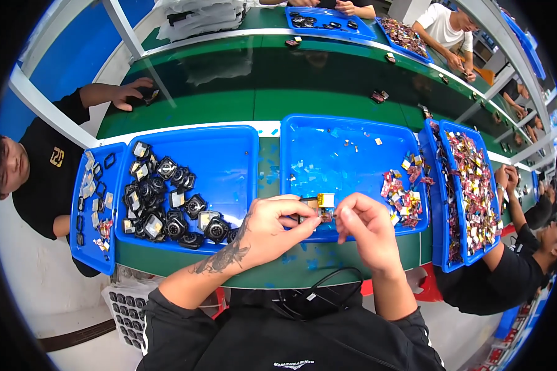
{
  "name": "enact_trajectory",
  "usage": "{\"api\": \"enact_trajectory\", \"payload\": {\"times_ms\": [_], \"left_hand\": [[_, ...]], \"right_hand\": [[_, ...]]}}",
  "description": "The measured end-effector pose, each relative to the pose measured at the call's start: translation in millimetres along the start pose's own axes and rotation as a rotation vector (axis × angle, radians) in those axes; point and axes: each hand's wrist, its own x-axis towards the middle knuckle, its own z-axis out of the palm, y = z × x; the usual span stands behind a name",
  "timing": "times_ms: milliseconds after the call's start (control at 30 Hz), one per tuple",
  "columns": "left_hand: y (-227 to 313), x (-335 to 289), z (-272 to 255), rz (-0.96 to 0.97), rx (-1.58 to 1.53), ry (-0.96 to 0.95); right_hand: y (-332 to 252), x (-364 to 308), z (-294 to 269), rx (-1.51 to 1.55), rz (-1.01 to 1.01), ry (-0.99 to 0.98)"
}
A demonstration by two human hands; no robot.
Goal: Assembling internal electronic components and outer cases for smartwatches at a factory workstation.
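My left hand (272, 222) is closed, its thumb and fingertips gripping a small dark watch case over the front of a blue tray. From the case's right side sticks out a small white-and-yellow battery-like block (326, 200), with a reddish piece just below it. Close on the right, my right hand (370, 232) has its fingers curled in a pinch beside the reddish piece. Whatever lies between those fingertips is hidden. Beneath both hands, the blue tray (353, 127) carries blue film scraps and a heap of reddish and yellow small parts (407, 195) on its right.
A left blue tray (229, 139) holds several black watch cases (174, 224). Narrower trays stand at both ends; the right one (455, 263) is heaped with small parts (473, 185). Beyond runs a green conveyor (229, 93) with scattered pieces. Co-workers sit left, right and across. A black cable (334, 272) loops near my lap.
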Motion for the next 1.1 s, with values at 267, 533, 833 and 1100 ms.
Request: {"api": "enact_trajectory", "payload": {"times_ms": [267, 533, 833, 1100], "left_hand": [[1, -1, 4, -0.156, -0.289, -0.001], [-4, -2, 7, -0.139, -0.405, -0.009], [0, -6, 7, -0.117, -0.367, 0.122], [6, -51, -105, 0.099, 1.348, 0.228]], "right_hand": [[7, 2, 24, -0.158, -0.262, 0.309], [17, 4, 21, -0.345, -0.360, 0.385], [11, 20, 35, -0.389, -0.251, 0.304], [-18, 197, -81, -0.676, -0.185, 0.374]]}}
